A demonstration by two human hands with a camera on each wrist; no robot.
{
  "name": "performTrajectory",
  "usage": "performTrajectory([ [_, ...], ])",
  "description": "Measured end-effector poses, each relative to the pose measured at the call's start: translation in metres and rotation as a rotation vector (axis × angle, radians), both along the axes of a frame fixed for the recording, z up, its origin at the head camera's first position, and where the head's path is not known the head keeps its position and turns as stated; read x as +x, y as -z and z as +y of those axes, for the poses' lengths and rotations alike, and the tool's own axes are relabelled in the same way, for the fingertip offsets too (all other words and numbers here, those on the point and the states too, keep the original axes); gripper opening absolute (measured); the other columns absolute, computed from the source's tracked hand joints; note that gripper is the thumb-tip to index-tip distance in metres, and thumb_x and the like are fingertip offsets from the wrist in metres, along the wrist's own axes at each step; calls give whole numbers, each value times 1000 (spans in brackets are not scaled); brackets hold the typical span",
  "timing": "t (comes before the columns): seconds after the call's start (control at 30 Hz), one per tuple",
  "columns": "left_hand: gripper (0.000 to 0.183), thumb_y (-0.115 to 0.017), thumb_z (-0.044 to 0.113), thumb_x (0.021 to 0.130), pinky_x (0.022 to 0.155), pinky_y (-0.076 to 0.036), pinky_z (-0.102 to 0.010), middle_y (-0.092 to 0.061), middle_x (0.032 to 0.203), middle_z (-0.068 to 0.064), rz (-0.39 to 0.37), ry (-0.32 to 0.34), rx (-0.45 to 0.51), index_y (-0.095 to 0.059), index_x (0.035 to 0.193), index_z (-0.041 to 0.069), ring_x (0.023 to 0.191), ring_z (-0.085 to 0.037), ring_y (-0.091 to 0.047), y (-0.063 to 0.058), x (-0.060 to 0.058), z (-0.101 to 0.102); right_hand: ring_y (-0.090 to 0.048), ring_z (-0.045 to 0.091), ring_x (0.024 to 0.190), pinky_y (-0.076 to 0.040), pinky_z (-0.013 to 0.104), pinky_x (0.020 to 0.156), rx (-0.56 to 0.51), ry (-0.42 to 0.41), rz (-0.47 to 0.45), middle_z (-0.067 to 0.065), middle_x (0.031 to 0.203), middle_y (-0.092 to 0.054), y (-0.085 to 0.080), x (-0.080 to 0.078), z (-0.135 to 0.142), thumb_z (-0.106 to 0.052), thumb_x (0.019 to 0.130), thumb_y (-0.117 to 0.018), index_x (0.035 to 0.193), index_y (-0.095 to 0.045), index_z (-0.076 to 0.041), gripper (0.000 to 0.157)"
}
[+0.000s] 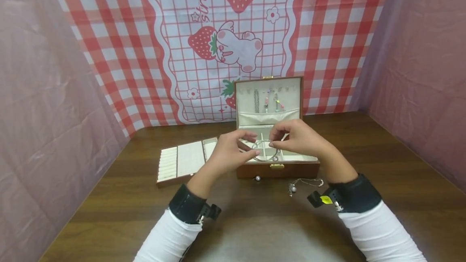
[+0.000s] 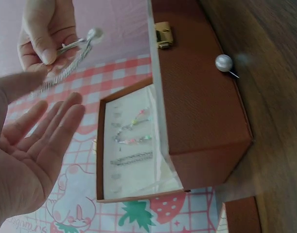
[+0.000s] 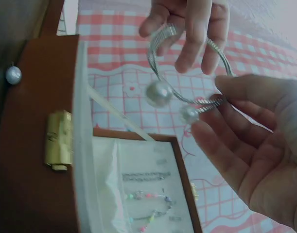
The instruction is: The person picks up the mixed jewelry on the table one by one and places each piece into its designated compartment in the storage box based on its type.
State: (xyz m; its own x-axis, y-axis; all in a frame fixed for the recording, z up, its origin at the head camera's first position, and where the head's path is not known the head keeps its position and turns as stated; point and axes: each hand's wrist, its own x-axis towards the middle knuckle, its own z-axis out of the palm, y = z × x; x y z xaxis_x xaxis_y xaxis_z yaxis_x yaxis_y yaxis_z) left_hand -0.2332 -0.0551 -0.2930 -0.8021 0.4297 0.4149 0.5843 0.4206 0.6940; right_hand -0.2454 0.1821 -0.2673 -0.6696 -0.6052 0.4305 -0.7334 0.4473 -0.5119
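My right hand (image 1: 296, 136) pinches a silver open bangle (image 3: 153, 58) near one end between thumb and fingers. A large pearl (image 3: 159, 93) and a smaller one (image 3: 189, 114) sit on the bangle's ends. Facing it, my left hand (image 1: 231, 151) has its thumb and extended fingers spread around the bangle's far side; whether they touch it is hard to tell. Both hands are above a brown jewelry box (image 1: 255, 170) with its lid raised. Inside the lid hang a silver chain (image 1: 256, 102) and colourful beaded strands (image 1: 279, 103). White dividers split the box into compartments.
Left of the box lies a tray (image 1: 190, 159) with white ring rolls and flat sections. A pearl with a thin pin (image 2: 224, 63) rests before the box. Front right, a thin chain bracelet with a pearl (image 1: 293, 188) lies on the wooden table (image 1: 120, 213). Checked cloth hangs behind.
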Motion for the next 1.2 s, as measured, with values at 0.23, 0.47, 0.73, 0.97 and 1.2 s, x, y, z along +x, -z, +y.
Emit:
performTrajectory([
  [0.23, 17, -74, 10, 85, 57, -53, -22, -73, 88, -1, 135, -147, 9, -74, 102, 7, 69, -10, -67, 3, -2, 0, -58, 15, 72, -51, 29, 62, -80, 142, -4, -3, 75, -63, 7, 3, -8, -5, 81, -78, 82, -70, -10, 10],
  [0.47, 11, -74, 8, 85, 56, -52, -20, -74, 86, -1, 157, -171, 9, -76, 96, 8, 65, -7, -65, 4, -2, 3, -59, 15, 66, -50, 27, 56, -103, 153, -69, -1, 71, -62, 11, 4, -7, -5, 81, -78, 82, -69, -8, 9],
  [0.73, 12, -73, 10, 86, 58, -53, -20, -74, 86, -1, 166, -181, -27, -76, 97, 8, 68, -9, -67, 5, -4, 3, -62, 17, 69, -54, 27, 60, -99, 163, -116, 3, 79, -65, 5, 7, 1, -8, 83, -77, 90, -70, -6, 10],
  [0.97, 12, -73, 10, 86, 59, -53, -20, -73, 85, -1, 152, -189, -30, -75, 97, 9, 69, -10, -67, 5, -4, 2, -64, 20, 74, -52, 26, 60, -144, 249, -150, 9, 91, -67, -4, 4, 24, -12, 85, -75, 96, -69, -1, 17],
  [1.2, 12, -72, 10, 86, 60, -53, -21, -73, 86, -1, 135, -190, -26, -75, 98, 8, 70, -10, -67, 7, -5, 0, -65, 27, 80, -58, 35, 69, -164, 367, -239, 15, 96, -66, 10, -19, 60, -23, 90, -71, 107, -65, 2, 30],
])
